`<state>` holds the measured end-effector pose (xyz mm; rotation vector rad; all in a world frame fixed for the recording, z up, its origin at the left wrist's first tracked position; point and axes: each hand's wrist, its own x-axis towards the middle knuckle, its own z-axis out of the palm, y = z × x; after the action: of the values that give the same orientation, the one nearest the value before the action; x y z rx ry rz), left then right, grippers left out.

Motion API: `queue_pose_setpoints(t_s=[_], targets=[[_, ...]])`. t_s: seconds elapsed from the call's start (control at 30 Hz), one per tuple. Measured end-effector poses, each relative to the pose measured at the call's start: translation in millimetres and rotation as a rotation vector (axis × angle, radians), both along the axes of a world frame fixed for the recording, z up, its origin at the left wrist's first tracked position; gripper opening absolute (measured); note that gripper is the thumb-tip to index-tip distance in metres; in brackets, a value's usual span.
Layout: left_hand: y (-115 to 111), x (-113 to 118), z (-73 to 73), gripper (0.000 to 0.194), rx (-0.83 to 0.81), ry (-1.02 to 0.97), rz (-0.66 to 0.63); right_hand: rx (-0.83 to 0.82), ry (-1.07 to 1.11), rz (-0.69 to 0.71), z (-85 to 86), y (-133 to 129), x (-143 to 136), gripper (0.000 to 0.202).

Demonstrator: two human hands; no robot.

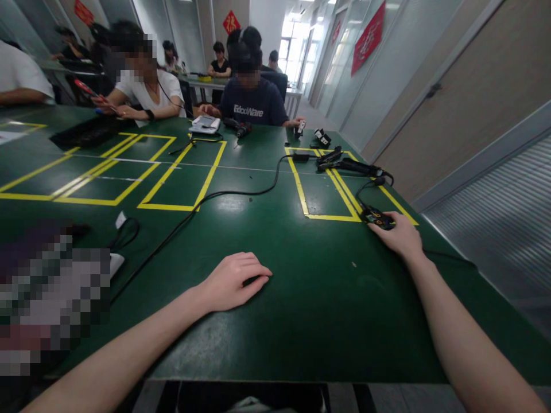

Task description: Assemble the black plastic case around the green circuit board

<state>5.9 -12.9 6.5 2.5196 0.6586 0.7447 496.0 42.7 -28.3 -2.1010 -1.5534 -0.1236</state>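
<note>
My left hand (236,281) rests on the green tabletop near the middle, palm down. Its fingers are loosely curled, the tips of thumb and forefinger come together, and I see nothing between them. Farther off to the right, my right hand (402,232) is closed around the near side of a small black device (377,218). Coloured parts, like a bare circuit board, show on its upper face; what exactly it is I cannot tell. A thin black cable leads from it to a long black jointed object (355,165) lying just beyond. My palm hides part of the device.
Yellow tape (206,178) marks rectangles on the green table (301,321). A long black cable (241,193) crosses it. A blurred-out pile (55,304) lies at left. Opposite are a power drill (239,127), a white box (205,124), a black tray (84,133) and several seated people.
</note>
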Motion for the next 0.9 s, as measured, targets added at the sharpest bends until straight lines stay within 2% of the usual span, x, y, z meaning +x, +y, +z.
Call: queue_pose_setpoints(t_s=[0.03,0.1,0.23,0.4,0.5,0.57,0.63,0.73,0.8,0.9], targets=[[0.1,0.0,0.1,0.025,-0.002,-0.003,-0.002,0.008,0.018,0.0,1.1,0.1,-9.6,0.049],[0.3,0.0,0.5,0.025,-0.009,-0.009,-0.004,0.038,0.067,0.104,3.3,0.3,-33.1,0.047],[1.2,0.3,0.8,0.023,-0.023,-0.009,-0.004,0.031,0.179,0.457,10.4,-5.3,-88.2,0.043],[2.8,0.1,0.9,0.022,-0.004,-0.038,0.016,-0.119,0.277,0.865,26.9,-34.2,-158.7,0.036],[3.0,-1.9,3.0,0.021,0.042,-0.091,0.023,-0.187,0.323,1.12,35.2,-54.9,-193.5,0.045],[2.5,-3.4,4.5,0.029,0.083,-0.114,0.005,-0.214,0.333,1.244,38.1,-64.5,-208.5,0.047],[1.8,-4.2,4.8,0.035,0.095,-0.097,-0.033,-0.232,0.326,1.301,38.6,-69.8,-215.8,0.046],[1.2,-3.9,2.8,0.028,0.079,-0.049,-0.065,-0.183,0.3,1.313,36.0,-72.1,-216.8,0.047],[1.5,-3.6,1.1,0.021,0.09,-0.02,-0.037,-0.099,0.289,1.293,33.1,-72.3,-215.2,0.046],[2.8,-3.8,0.6,0.02,0.11,0.033,0.036,0.009,0.276,1.227,29.2,-71.9,-213.5,0.033]])
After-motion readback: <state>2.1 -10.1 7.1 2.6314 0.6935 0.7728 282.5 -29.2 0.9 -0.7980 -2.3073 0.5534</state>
